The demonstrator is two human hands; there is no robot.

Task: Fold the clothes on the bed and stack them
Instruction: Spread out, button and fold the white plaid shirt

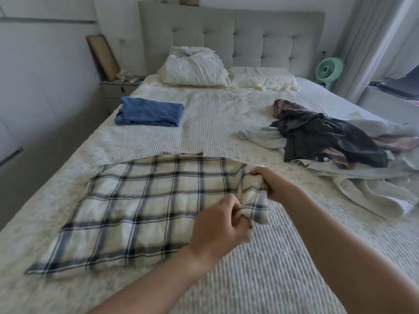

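A checked shirt (pixel 136 209) lies flat on the near part of the bed (pixel 272 257). The left hand (pixel 217 225) and the right hand (pixel 269 184) each pinch its bunched right edge. A folded blue top (pixel 149 114) sits far left. A messy pile of clothes (pixel 328 137) waits on the right

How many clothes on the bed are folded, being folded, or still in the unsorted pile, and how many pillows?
Folded: 1, the blue garment
Being folded: 1, the plaid shirt
Unsorted pile: 1 heap, its pieces too tangled to count
Pillows: 2
Total: 5
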